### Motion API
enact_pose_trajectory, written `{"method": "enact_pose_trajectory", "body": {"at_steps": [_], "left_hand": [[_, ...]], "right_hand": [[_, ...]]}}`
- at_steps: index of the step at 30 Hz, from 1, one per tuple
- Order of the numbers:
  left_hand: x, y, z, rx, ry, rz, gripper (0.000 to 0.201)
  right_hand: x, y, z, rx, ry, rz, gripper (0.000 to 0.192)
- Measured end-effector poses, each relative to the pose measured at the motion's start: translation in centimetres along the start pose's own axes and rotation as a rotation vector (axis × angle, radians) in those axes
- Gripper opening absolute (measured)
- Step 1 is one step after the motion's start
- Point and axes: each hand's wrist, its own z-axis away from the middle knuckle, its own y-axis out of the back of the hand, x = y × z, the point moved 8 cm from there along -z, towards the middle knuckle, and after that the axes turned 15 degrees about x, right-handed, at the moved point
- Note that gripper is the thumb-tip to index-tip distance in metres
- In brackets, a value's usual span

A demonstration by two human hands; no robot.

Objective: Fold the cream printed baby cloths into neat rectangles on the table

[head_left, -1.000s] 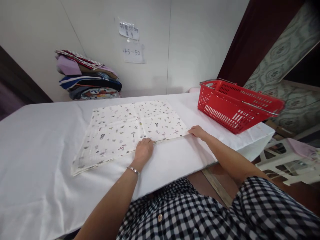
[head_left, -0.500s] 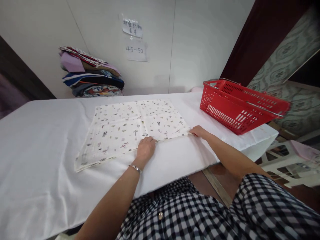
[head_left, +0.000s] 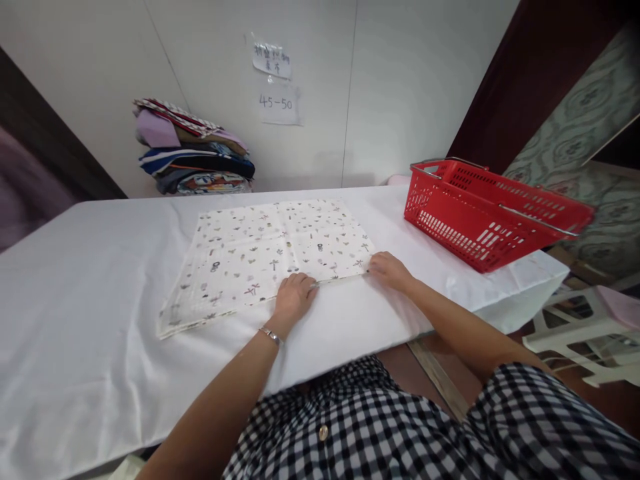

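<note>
A white cloth (head_left: pixel 240 257) printed with small palm trees and other motifs lies folded in layers on the white-covered table (head_left: pixel 90 300). Crease lines cross its middle. My left hand (head_left: pixel 295 295) is at the middle of the cloth's near edge, its fingers closed on the layers there. A bracelet circles that wrist. Further right, my right hand (head_left: pixel 391 271) pinches the same edge close to the near right corner. The fingers of this hand cover the corner itself.
A red plastic basket (head_left: pixel 450 217) with metal handles stands at the table's right end. Behind the table's back edge, a stack of folded fabrics (head_left: pixel 200 150) rests against the wall. Paper signs (head_left: pixel 277 103) hang there. A white plastic stool (head_left: pixel 575 327) is at the lower right.
My right hand has slid slightly left along the near edge, and its fingers are now more curled over the corner. My left hand stays at the edge. The view has shifted a little.
</note>
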Motion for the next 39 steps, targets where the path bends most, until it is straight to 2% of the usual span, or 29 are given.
{"method": "enact_pose_trajectory", "body": {"at_steps": [2, 4, 9, 13, 23, 29, 39], "left_hand": [[0.4, -0.2, -0.6, -0.003, 0.001, -0.009, 0.022], [1.2, -0.8, -1.4, -0.018, -0.015, -0.010, 0.022], [4.2, -3.1, -3.2, -0.071, -0.059, 0.027, 0.019], [4.7, -3.9, -3.9, -0.060, -0.003, 0.042, 0.021], [4.2, -4.0, -3.8, 0.012, 0.054, 0.099, 0.024], [4.3, -4.4, -3.6, 0.024, 0.019, 0.106, 0.021], [5.3, -3.1, -4.3, 0.078, -0.092, 0.048, 0.023]], "right_hand": [[-1.3, -0.5, 0.4, 0.010, 0.153, -0.069, 0.018], [-1.4, -1.2, 0.6, 0.015, 0.200, -0.082, 0.020], [-0.2, -2.0, 0.7, 0.084, 0.176, -0.070, 0.024], [0.2, -1.9, 1.0, 0.142, 0.162, -0.111, 0.027], [0.0, -2.0, 0.6, 0.190, 0.133, -0.024, 0.029], [-0.1, -2.4, 0.8, 0.115, 0.107, 0.036, 0.026], [0.8, -1.6, -0.4, 0.089, 0.020, 0.174, 0.025]]}}
